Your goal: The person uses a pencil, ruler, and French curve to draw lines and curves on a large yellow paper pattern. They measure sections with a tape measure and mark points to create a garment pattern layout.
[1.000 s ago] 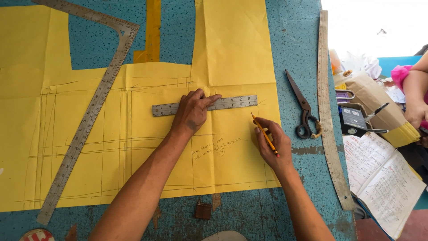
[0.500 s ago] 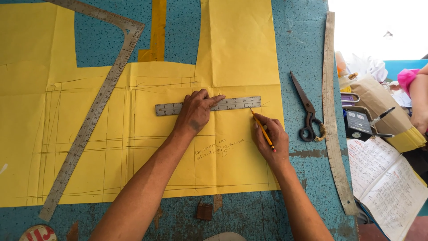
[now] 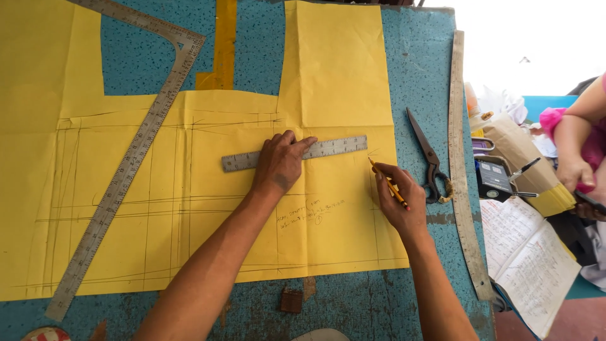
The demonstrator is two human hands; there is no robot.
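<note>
— What has changed since a moment ago?
— Little: my left hand stays pressed flat on the ruler, which lies across the yellow paper on the desk.
— And your right?
— My right hand pinches the pencil, tip at the ruler's end. I judge I'm marking; next needs a steady ruler.

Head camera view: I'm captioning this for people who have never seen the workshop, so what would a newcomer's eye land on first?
The big yellow paper pattern, pencilled with lines, covers most of the blue table. At its middle the left hand presses on a short steel ruler, and the right hand holds a yellow pencil with its tip at the ruler's right end. A large metal L-square lies slanting across the left, and black scissors lie right of the paper.
</note>
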